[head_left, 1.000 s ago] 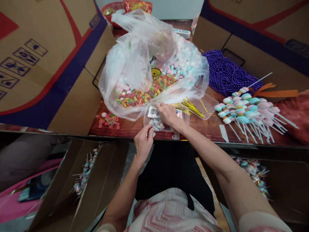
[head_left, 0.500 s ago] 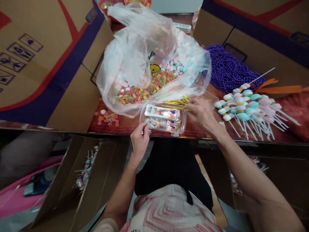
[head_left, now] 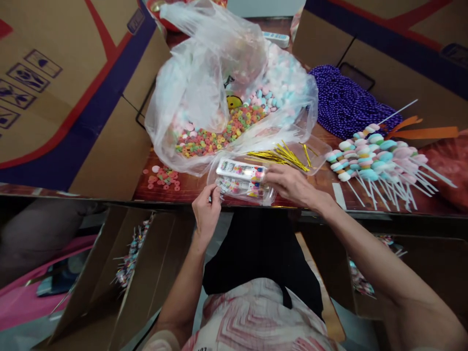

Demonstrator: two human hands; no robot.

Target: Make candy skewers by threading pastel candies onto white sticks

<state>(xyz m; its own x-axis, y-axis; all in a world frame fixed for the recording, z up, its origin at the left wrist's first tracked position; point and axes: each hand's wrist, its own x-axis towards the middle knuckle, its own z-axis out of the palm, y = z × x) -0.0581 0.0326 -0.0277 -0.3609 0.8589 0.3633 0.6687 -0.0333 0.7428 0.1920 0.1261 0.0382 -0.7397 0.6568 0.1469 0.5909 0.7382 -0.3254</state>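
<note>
My left hand point(head_left: 206, 207) pinches the left end of a printed plastic bag point(head_left: 223, 186) at the table's front edge. Under and beside it, several printed bags point(head_left: 239, 169) with white and coloured patterns lie in a clear plastic tray point(head_left: 271, 199). My right hand point(head_left: 290, 184) is closed at the right end of these bags, its fingertips pressed together; what they grip, if anything, is hidden. Just beyond that hand, gold twist ties point(head_left: 288, 155) rest in a second clear tray point(head_left: 321, 155).
A big clear bag point(head_left: 161, 117) of ring candies point(head_left: 219, 139) and marshmallows point(head_left: 288, 73) stands behind. Marshmallow skewers point(head_left: 376, 156) and purple bead strings point(head_left: 347, 105) lie at right. Cardboard boxes point(head_left: 109, 141) flank the table; loose rings point(head_left: 164, 179) sit at left.
My right hand has moved left and nearer, from the gold twist ties to the right end of the printed bags. My left hand has shifted slightly left, still pinching.
</note>
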